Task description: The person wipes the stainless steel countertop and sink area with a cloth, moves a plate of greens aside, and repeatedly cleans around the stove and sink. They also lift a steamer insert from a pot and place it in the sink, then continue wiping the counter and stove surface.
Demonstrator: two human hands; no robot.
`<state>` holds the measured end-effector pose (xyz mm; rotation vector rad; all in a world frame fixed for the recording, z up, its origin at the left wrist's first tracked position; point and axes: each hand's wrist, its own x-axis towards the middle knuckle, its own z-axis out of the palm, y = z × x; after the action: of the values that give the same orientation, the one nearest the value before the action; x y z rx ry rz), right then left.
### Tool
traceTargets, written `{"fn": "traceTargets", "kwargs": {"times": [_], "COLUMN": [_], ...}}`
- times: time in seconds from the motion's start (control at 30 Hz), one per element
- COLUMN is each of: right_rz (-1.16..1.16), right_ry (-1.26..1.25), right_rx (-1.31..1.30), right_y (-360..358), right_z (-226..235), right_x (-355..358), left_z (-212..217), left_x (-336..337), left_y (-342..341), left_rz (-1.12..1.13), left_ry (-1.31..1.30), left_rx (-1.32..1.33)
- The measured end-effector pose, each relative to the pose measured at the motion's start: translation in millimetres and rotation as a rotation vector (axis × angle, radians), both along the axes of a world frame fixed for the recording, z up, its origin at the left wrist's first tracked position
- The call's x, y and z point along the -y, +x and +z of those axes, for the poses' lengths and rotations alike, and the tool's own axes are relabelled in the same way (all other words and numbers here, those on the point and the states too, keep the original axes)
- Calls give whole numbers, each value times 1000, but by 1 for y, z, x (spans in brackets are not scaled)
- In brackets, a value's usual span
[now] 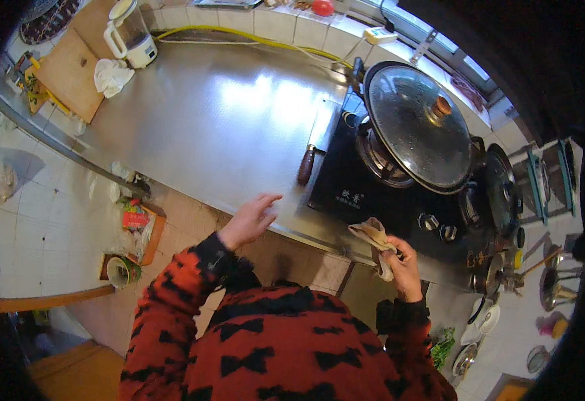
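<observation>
My right hand [407,269] grips a crumpled beige cloth [371,235] in front of the black gas stove [399,224]. The cloth hangs partly below my fingers. Over the front edge of the steel counter [172,127], my left hand [249,220] holds nothing, its fingers stretched out and apart. A cleaver [314,144] with a dark wooden handle lies along the stove's left side, nearest to my left hand. On the burner stands a large wok [378,157], covered by a glass lid [416,127] with a wooden knob.
At the far left, a blender [132,40] and a white cloth [112,77] stand near a wooden board [72,73]. A yellow hose [239,33] runs along the back wall. Another lidded black pot [499,187] is right of the wok. Green leaves [444,346] lie at lower right.
</observation>
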<state>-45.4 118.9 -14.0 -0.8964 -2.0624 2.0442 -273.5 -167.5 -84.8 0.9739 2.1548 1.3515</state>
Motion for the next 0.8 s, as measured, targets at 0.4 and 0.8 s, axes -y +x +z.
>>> {"fn": "traceTargets", "kwargs": {"times": [0.4, 0.8], "right_rz": [-191, -322], "right_ry": [88, 70], "right_rx": [86, 154], "right_y": [5, -27], "right_z": [21, 26], "right_x": [37, 73], "left_z": [-46, -45], "left_x": [-124, -119], "left_y": [-75, -99], "left_rz": [-8, -162], "left_ry": [-222, -123], "left_rx": [-187, -153]}}
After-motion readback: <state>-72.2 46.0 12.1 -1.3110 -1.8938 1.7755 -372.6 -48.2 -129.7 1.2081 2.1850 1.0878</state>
